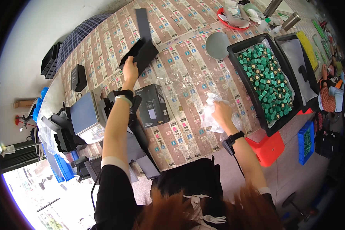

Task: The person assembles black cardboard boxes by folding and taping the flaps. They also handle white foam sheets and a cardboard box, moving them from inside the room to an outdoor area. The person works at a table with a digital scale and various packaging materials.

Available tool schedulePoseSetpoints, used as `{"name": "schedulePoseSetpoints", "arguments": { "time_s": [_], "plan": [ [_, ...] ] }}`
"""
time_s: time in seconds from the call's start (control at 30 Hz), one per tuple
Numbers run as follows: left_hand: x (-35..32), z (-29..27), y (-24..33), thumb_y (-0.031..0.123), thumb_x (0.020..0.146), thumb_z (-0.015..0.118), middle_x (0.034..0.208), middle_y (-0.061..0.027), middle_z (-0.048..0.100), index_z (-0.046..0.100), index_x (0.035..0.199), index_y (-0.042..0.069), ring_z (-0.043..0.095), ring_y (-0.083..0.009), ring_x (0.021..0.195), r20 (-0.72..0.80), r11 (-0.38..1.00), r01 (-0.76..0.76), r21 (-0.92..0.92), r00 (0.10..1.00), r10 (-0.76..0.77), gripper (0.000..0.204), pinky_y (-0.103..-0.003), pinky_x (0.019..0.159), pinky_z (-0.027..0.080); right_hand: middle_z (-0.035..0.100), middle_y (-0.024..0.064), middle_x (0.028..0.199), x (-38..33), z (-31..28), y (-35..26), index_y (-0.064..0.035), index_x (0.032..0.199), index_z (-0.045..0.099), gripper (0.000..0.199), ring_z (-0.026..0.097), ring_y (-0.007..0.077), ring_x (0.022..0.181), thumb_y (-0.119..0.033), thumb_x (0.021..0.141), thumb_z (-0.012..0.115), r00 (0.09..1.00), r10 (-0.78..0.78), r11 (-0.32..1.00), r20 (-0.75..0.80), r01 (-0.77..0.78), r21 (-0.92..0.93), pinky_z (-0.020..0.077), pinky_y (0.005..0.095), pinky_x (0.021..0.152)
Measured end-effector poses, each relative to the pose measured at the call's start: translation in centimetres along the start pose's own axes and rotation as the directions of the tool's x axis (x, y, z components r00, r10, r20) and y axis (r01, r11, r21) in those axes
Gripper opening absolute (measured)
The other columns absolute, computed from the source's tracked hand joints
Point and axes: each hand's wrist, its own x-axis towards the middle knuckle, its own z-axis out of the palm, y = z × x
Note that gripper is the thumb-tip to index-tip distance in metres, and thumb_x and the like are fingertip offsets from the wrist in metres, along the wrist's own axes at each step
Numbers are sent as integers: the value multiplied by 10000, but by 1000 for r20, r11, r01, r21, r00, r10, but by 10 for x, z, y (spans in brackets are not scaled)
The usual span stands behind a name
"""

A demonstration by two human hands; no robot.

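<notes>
A box lies on the table between a scale at left and a tray at right.

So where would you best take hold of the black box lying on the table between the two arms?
Probably across its two long side edges, coming straight down from above. The black box lies flat on the table, broad face up, with bare table along its right side and far end. The left hand is busy with a black folded piece; the right hand holds crumpled plastic.

The left hand grips a black folded card piece held up over the paper-covered surface. The right hand clutches crumpled clear plastic wrap, beside a black tray of green caps. A black box lies between the hands.
</notes>
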Motion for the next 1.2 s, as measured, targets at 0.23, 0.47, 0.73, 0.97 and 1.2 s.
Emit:
{"name": "schedulePoseSetpoints", "arguments": {
  "time_s": [0.23, 0.47, 0.73, 0.97, 1.2],
  "plan": [
    [-37, 22, 60, -77, 708, 449, 1295, -166, 330, 417, 1195, 132, 306, -326, 1211, 29, 939, -273, 211, 962, 273, 531, -476, 994, 240, 545, 101, 739, -26, 11, 16, -54, 892, 592, 337, 566, 287, 792, -79, 565, 669, 971, -8, 1000, -240, 4, -18, 449, 372, 705],
    [-82, 21, 88, 221, 706, 610, 1193, -128, 451, 506, 1114, 146, 426, -298, 1110, 810, 870, -474, 135, 558, 179, 428, -541, 931, 237, 630, 109, 843, -42, 10, 54, -38, 915, 591, 349, 608, 257, 766, -45, 570, 640, 886, 432, 722, -166, -230, 652, 464, 331, 668],
    [-147, -11, 147, 340, 789, 550, 649, -94, 608, 594, 745, 59, 599, -226, 637, 596, 976, 148, -160, 802, -24, 288, -359, 590, 427, 606, 24, 879, -159, -37, 107, 11, 967, 576, 325, 565, 131, 769, -64, 655, 630, 771, 607, 177, 191, -365, 914, 465, 277, 685],
    [-233, -31, 178, 392, 830, 512, 454, -102, 464, 515, 596, -29, 441, -180, 427, 601, 872, 390, -296, 785, -147, 482, -343, 474, 353, 602, 29, 896, -219, -75, 20, 5, 980, 570, 356, 565, 122, 795, -126, 657, 645, 967, 71, -200, 245, -227, 953, 467, 277, 701],
    [-249, -61, 226, 351, 806, 594, 605, -114, 520, 487, 582, -16, 449, -169, 527, 527, 762, 471, -444, 825, -203, 443, -324, 507, 366, 599, 39, 902, -153, -70, -48, 3, 994, 562, 397, 568, 110, 805, -186, 658, 656, 988, -88, -131, 125, -136, 982, 472, 275, 711]
  ]
}}
